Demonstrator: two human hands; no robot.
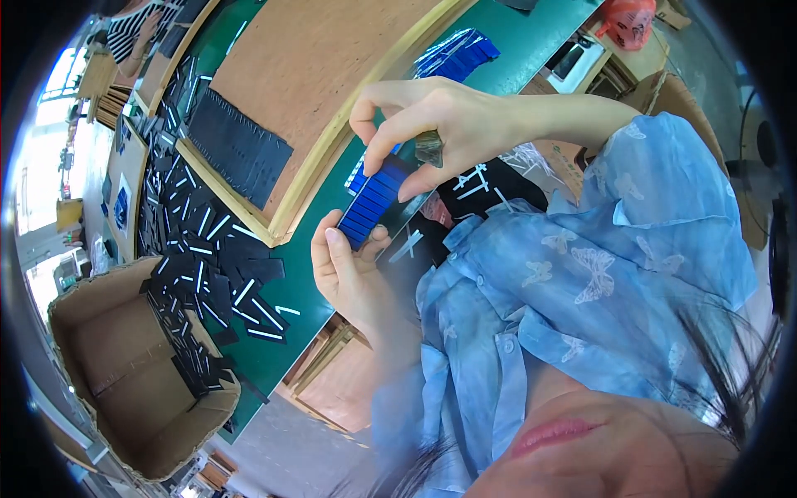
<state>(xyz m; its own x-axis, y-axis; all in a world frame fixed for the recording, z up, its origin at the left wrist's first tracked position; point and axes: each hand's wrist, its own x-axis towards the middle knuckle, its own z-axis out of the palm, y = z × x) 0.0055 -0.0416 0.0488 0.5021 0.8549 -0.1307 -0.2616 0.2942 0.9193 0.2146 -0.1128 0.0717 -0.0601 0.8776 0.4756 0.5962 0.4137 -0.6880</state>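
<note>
Between my two hands is a stack of narrow blue strips (pixel 368 207) in a row, with a dark edge along one side. My left hand (pixel 344 270) is closed on its lower end, thumb and fingers pinching it. My right hand (pixel 440 116) curves over its upper end, thumb on the near side and fingers bent on the far side. A small olive-brown folded object (pixel 429 149) lies against my right palm; its kind is unclear. Just behind the stack, partly covered by it, more blue pieces (pixel 355 178) rest on the green table (pixel 315 290).
Another blue stack (pixel 457 54) lies farther back. At left are scattered black pieces with white strips (pixel 199 241), a wood-framed brown board (pixel 290 83) bearing a black sheet (pixel 237 145), and an open cardboard box (pixel 124 349). A red plastic bag (pixel 628 21) sits far right; another person (pixel 137 37) is far left.
</note>
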